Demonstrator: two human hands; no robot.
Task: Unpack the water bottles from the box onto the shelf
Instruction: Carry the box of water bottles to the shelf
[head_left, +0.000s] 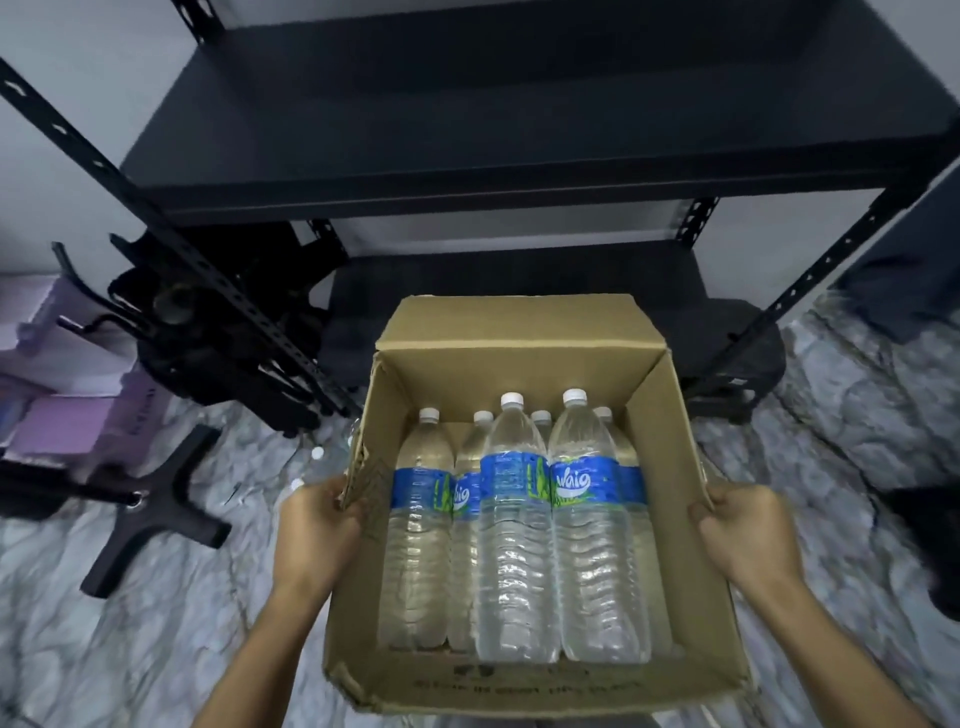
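An open cardboard box (519, 338) fills the lower middle of the head view. Several clear water bottles (511, 545) with white caps and blue labels lie inside it, packed in two layers. My left hand (317, 530) grips the box's left wall, fingers curled over its rim. At the right wall my right hand (748, 530) holds the rim the same way. A black metal shelf (467, 119) stands just beyond the box, its boards bare.
The shelf's slotted uprights (171, 244) slant down on both sides of the box. Black chair parts (156, 509) lie on the marble floor at left, beside purple boxes (67, 374). A dark object (930, 535) sits at the right edge.
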